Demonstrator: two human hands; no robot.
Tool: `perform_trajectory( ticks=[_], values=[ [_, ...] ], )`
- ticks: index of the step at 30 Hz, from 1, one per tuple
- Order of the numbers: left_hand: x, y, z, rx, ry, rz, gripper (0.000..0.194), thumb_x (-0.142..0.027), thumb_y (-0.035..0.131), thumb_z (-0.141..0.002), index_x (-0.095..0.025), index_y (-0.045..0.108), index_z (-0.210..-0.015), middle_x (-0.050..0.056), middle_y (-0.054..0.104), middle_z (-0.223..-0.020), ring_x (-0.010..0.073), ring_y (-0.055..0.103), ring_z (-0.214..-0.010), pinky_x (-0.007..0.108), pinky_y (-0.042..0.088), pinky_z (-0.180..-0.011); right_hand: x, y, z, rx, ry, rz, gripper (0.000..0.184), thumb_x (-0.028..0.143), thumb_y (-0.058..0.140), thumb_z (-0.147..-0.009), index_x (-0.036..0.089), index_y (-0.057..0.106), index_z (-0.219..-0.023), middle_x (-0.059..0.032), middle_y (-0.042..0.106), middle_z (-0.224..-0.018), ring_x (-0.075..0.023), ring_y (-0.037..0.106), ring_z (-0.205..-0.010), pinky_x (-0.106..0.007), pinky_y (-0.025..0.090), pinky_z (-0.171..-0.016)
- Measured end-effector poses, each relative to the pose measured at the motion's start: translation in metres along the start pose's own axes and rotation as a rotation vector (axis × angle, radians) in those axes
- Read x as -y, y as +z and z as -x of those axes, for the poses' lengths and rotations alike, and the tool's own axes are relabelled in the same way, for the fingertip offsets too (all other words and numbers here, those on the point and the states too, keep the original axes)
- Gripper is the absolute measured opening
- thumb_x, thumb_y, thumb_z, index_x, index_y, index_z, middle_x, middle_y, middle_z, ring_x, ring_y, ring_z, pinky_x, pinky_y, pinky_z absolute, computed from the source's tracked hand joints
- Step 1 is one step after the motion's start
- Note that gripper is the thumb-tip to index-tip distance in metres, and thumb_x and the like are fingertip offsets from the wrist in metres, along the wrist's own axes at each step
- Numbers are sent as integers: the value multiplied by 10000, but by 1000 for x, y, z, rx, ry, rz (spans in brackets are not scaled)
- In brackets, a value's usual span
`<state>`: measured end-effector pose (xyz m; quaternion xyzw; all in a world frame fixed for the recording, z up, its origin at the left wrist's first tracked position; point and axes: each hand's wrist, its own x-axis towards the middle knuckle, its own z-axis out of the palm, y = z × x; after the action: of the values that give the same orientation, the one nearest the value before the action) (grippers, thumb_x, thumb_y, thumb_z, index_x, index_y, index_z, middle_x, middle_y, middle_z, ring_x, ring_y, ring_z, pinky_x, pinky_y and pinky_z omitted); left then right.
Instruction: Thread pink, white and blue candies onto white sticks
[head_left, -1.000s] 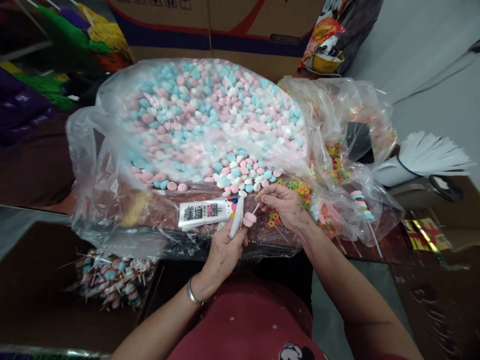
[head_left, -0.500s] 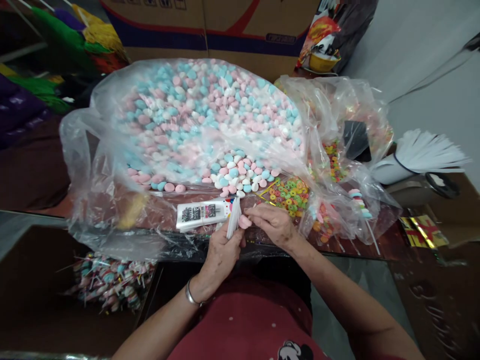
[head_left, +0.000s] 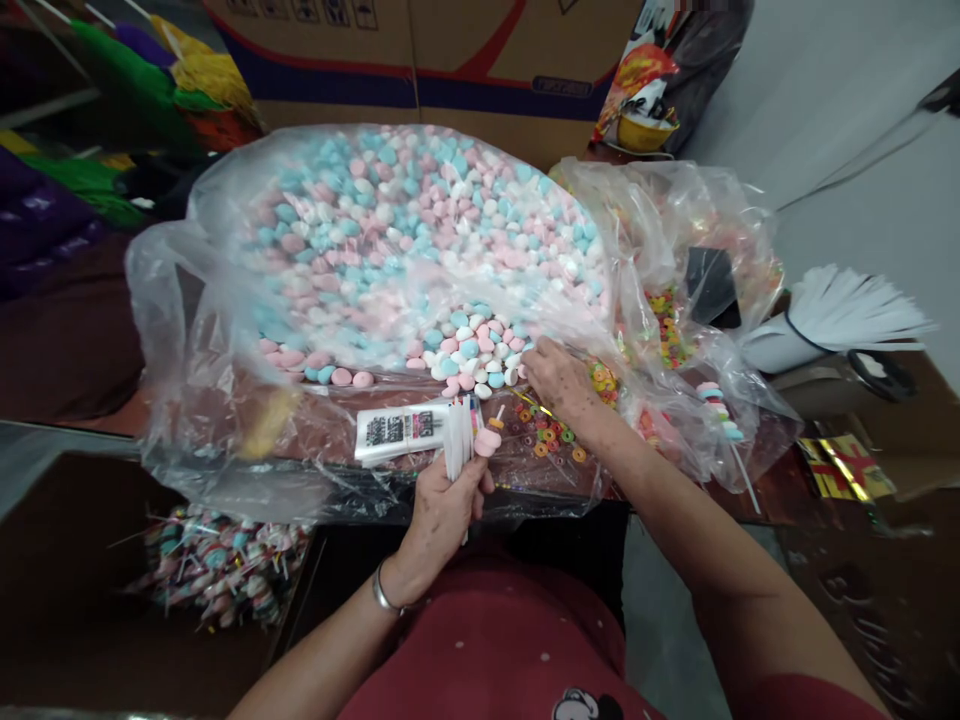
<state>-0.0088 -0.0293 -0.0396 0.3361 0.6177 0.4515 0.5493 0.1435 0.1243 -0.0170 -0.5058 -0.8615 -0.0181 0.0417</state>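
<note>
My left hand [head_left: 448, 500] is closed round a bundle of white sticks [head_left: 457, 448]. With them it holds one stick threaded with a pink marshmallow [head_left: 489, 438] and an orange candy ring, its white tip poking out above. My right hand [head_left: 561, 382] reaches to the right edge of a loose pile of pink, blue and white marshmallows [head_left: 472, 346]. Its fingers are curled down against a marshmallow there, the tips partly hidden. Gummy candy rings [head_left: 551, 435] lie under and beside that hand. A stack of printed bags [head_left: 401, 432] lies left of the sticks.
A large clear bag of marshmallows [head_left: 390, 220] covers the table's back. Bags of candy rings [head_left: 667, 330] and a finished candy skewer [head_left: 720, 410] lie right. White strips [head_left: 855, 305] stand in a holder. A box of wrapped skewers [head_left: 217, 565] sits lower left.
My right hand has left the stick and moved up and right to the marshmallow pile. An orange ring now shows above the pink marshmallow. My left hand keeps its hold.
</note>
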Motion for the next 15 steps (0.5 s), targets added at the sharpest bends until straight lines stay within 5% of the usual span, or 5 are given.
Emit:
perform_trajectory(
  ticks=[8,15],
  values=[
    [1,-1,0,29,9,16,402,-480,576,-829,-157,557,-589,-52,438,-368,65,383,-335,170,266,-373,-14,11,3,-148,-339,-232,151,168,449,-905,173,589,-850,-81,600,-881,-216,513,-879,-333,427,-818],
    [-1,0,0,8,-14,0,428,-507,585,-823,-155,566,-581,-49,430,-353,66,366,-322,172,240,-356,-3,10,-7,-27,-293,-198,289,106,437,-868,161,575,-1116,-86,598,-1011,-195,536,-884,-288,430,-743]
  ],
)
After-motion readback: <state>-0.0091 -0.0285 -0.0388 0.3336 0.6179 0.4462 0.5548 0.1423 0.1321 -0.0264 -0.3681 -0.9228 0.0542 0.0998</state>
